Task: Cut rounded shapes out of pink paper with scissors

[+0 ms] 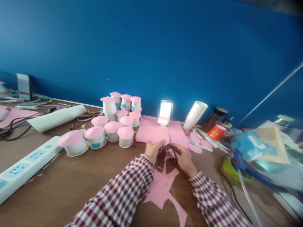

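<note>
Pink paper (151,127) lies flat near the wall at the centre. At its front edge, my left hand (154,149) pinches a pink paper piece between thumb and fingers. My right hand (184,157) is closed round dark-handled scissors (173,152), whose blades point away over the pink paper. Pink scraps (159,189) lie in a heap between my forearms. To the left stand several white paper cups (96,142) topped with pink paper discs, some of them stacked at the back.
A white power strip (30,167) and a long row of nested white cups (59,118) lie left. Upright white cups (195,115), a red cup (216,132), loose pink ovals (195,148), a blue glue gun (251,168) and cables are at right. A blurred bright object (165,112) stands by the wall.
</note>
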### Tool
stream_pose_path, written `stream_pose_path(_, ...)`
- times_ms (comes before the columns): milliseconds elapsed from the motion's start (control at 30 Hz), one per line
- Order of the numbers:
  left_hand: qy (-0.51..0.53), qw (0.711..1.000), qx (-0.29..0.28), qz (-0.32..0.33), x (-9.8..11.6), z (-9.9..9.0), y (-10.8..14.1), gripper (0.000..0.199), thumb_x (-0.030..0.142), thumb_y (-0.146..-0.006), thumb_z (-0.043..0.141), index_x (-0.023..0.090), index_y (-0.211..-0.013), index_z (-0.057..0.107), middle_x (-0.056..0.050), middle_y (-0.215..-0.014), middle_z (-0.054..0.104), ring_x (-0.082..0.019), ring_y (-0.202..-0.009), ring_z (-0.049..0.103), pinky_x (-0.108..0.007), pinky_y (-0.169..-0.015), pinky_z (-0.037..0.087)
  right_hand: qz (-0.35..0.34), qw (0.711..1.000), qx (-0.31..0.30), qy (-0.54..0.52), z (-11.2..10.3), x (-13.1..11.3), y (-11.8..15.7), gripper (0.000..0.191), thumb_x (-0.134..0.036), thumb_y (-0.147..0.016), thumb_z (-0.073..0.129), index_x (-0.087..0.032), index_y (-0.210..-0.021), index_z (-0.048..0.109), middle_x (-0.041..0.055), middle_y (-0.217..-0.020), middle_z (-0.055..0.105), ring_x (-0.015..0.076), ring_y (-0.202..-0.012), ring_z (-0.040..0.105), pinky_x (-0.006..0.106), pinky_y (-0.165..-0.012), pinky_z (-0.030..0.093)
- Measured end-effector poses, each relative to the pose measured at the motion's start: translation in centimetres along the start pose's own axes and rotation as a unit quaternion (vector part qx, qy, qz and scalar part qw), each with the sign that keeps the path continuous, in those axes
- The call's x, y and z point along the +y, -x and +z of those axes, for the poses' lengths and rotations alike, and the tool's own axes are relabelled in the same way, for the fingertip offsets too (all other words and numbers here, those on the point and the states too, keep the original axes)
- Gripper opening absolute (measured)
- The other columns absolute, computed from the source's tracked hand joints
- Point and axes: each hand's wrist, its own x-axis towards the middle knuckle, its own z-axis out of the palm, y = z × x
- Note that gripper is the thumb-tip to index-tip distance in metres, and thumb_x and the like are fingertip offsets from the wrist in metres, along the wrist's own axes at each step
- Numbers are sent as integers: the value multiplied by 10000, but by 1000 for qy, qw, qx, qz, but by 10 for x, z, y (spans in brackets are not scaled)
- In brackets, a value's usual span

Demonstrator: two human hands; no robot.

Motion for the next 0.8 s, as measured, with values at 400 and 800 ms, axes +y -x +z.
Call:
stream_pose_path(400,-7,1000,-18,-1,0,-2,-2,297,270,-547,789,134,-591,528,62,-413,430,-43,-369,352,-192,-362,237,18,1000,-7,-19,0,3,0,403,-454,-828,628,-143,-1083,639,-8,-626,539,124,-547,492,222,-459,417)
stream_pose_path(800,-8,1000,-26,4,0,-2,-2,291,258,-549,787,131,-614,534,60,-430,446,-39,-370,355,-184,-357,239,14,1000,-10,-19,0,2,-1,382,-447,-831,629,-153,-1075,645,-15,-615,532,115,-525,477,212,-444,409)
